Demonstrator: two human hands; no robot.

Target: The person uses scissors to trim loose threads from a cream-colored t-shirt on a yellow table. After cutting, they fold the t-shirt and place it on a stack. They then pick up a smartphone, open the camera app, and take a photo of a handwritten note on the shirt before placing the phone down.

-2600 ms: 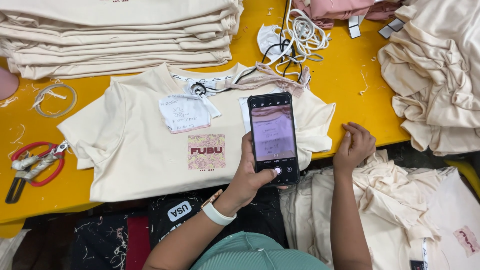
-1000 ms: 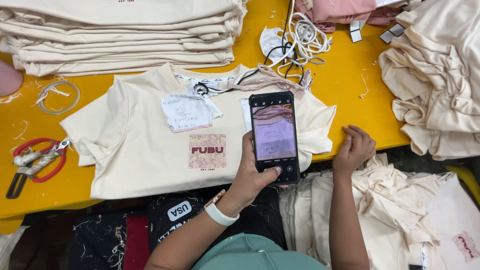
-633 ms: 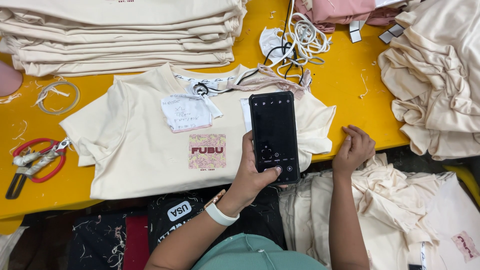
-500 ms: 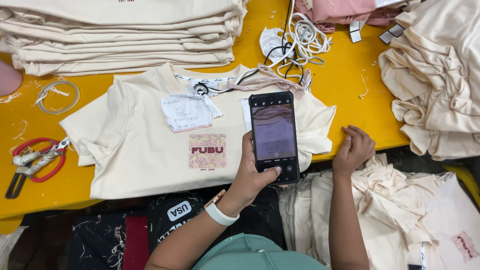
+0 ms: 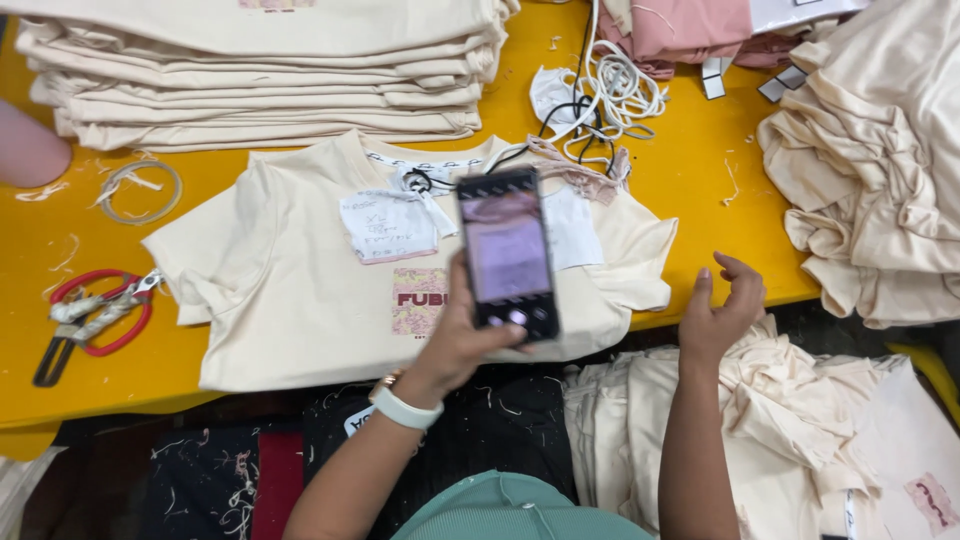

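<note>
Taking the cream T-shirt (image 5: 300,300) spread flat on the yellow worktop (image 5: 700,180) as landmark: behind it a tall stack of folded shirts (image 5: 260,70) walls off the far side, touching its collar edge. To its left lies bare yellow surface, broken only by a ring of clear tape (image 5: 140,190) and red-handled scissors (image 5: 90,315) near the front edge. To its right runs a strip of bare worktop, closed at the far end by a tangle of white cord (image 5: 620,95) and pink cloth (image 5: 690,30), and on the right by a crumpled cream heap (image 5: 880,170). Above the shirt, the left hand (image 5: 455,345) holds a phone (image 5: 507,255), blocking its middle. The right hand (image 5: 722,310) hovers off its front right corner.
</note>
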